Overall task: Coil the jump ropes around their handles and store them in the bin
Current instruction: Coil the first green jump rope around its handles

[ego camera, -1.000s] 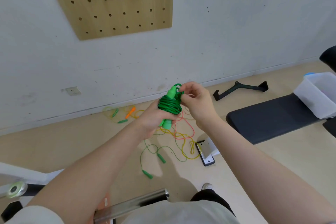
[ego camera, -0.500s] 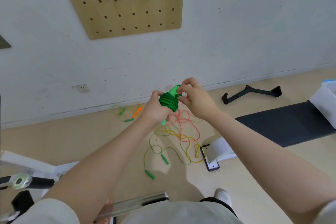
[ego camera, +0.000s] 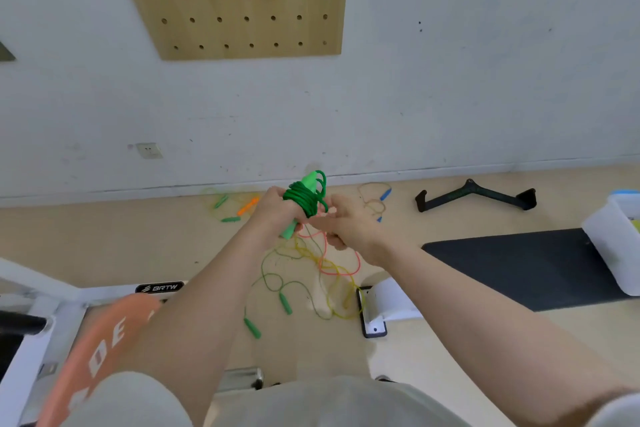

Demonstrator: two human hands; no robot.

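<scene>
The left hand (ego camera: 273,210) grips the light, springy green plastic jump rope (ego camera: 304,199) by its stiff handles; the right hand (ego camera: 346,225), beside that rope, looks loosely curled, its hold unclear.

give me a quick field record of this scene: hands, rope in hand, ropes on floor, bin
left hand: grips the green jump rope by its handles
green jump rope: cord wound round the handles
right hand: at the coil's right side, finger contact unclear
loose ropes: tangled on the floor, green, yellow, pink
blue-handled rope: on the floor by the wall
bin: white, at the right edge on the black pad
</scene>
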